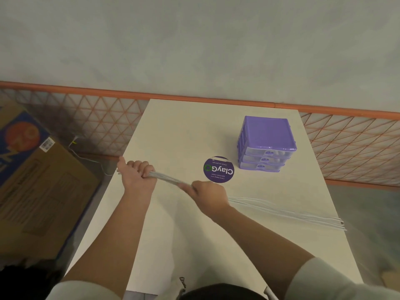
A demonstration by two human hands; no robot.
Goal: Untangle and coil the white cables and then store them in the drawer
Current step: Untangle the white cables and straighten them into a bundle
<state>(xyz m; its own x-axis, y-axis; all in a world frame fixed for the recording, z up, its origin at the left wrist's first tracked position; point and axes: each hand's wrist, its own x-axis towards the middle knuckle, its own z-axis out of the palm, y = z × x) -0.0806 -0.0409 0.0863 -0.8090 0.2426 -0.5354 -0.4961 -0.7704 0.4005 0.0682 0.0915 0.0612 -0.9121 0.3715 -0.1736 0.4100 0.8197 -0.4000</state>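
Note:
A bundle of white cables [167, 177] stretches straight between my two hands above the white table [173, 234]. My left hand [135, 173] grips one end near the table's left edge, with small plugs sticking out past the fist. My right hand [207, 194] grips the bundle further along. Beyond it the loose cable ends [287, 212] fan out on the table toward the right edge. A purple drawer unit [267, 144] with three clear drawers, all shut, stands at the back right.
A round purple sticker [219, 169] lies on the table left of the drawer unit. A large cardboard box [39, 180] sits on the floor to the left. An orange lattice barrier [86, 113] runs behind the table.

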